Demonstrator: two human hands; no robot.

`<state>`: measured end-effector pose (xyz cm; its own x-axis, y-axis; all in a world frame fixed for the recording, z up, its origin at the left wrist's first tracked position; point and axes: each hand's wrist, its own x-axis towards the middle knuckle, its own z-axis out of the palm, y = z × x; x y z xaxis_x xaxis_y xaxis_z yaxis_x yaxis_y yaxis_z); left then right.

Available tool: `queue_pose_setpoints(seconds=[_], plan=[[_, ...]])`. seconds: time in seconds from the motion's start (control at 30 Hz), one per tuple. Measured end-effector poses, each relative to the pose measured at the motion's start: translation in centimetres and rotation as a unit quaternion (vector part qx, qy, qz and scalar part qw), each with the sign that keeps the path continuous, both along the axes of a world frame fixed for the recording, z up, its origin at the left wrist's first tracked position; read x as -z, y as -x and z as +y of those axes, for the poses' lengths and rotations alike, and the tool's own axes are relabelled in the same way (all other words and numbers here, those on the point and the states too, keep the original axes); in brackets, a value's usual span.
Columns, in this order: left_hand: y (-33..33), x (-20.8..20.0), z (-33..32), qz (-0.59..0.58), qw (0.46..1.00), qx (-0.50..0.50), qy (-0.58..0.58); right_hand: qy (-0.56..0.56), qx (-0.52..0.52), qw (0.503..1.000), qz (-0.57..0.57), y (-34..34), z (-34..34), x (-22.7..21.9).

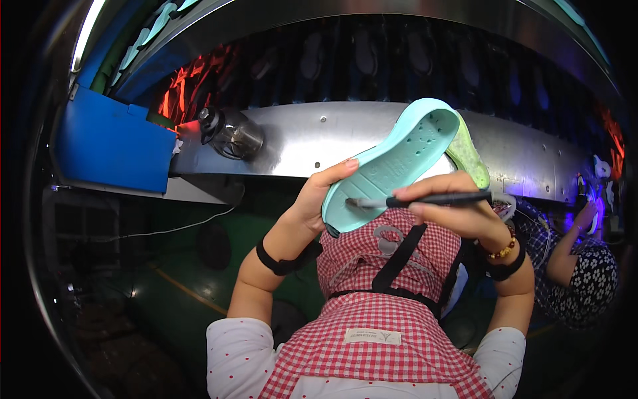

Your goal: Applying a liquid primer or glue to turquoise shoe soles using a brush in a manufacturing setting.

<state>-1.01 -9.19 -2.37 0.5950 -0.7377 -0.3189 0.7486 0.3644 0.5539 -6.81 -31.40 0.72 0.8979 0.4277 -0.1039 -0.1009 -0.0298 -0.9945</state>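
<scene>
My left hand (312,199) grips a turquoise shoe sole (392,159) by its lower left end, thumb over the rim. The sole is held tilted above the bench edge, with its hollow, raised-rim side facing up and small holes near the far end. My right hand (452,206) is closed round a brush (375,203) with a dark handle. The bristles touch the inside of the sole at the end near my left hand. Partly hidden behind the sole is a pale green piece (470,156), whose kind I cannot make out.
A dark, see-through bottle (242,136) stands on the metal ledge (299,146). Left of it is a blue panel (113,143). Beyond the ledge, sole shapes (365,53) show in a dark, partly red-lit opening. Another person (588,279) works at the right under violet light.
</scene>
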Motion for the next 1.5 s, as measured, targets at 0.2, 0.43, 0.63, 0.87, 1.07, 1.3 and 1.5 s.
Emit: queue_pose_setpoints(seconds=[0.2, 0.43, 0.63, 0.87, 1.07, 1.3, 1.5], plan=[[0.4, 1.8, 0.7, 0.047, 0.996, -0.064, 0.047, -0.024, 0.194, 0.978, -0.069, -1.7, -1.8, 2.7], [0.3, 3.0, -0.4, 0.073, 0.989, -0.095, 0.087, 0.128, 0.348, 0.851, -0.372, -2.8, 0.0, 7.4], [-1.9, -1.5, 0.3, -0.116, 0.986, -0.115, 0.036, -0.232, 0.160, 0.955, -0.094, 2.1, -1.1, 3.3], [-17.0, -12.3, 0.1, -0.247, 0.923, -0.166, 0.245, -0.313, 0.325, 0.892, -0.024, 3.1, -2.0, 6.5], [-25.6, -12.0, -4.2, -0.159, 0.874, -0.435, 0.145, -0.347, 0.379, 0.858, -0.008, 3.8, -2.2, 7.3], [-24.8, -11.6, -9.7, -0.648, 0.527, -0.323, -0.445, -0.331, 0.389, 0.859, 0.036, 3.2, -2.7, 8.1], [-24.7, -12.6, -17.0, -0.687, 0.433, -0.163, -0.561, -0.320, 0.376, 0.868, 0.048, 1.9, -2.2, 9.4]])
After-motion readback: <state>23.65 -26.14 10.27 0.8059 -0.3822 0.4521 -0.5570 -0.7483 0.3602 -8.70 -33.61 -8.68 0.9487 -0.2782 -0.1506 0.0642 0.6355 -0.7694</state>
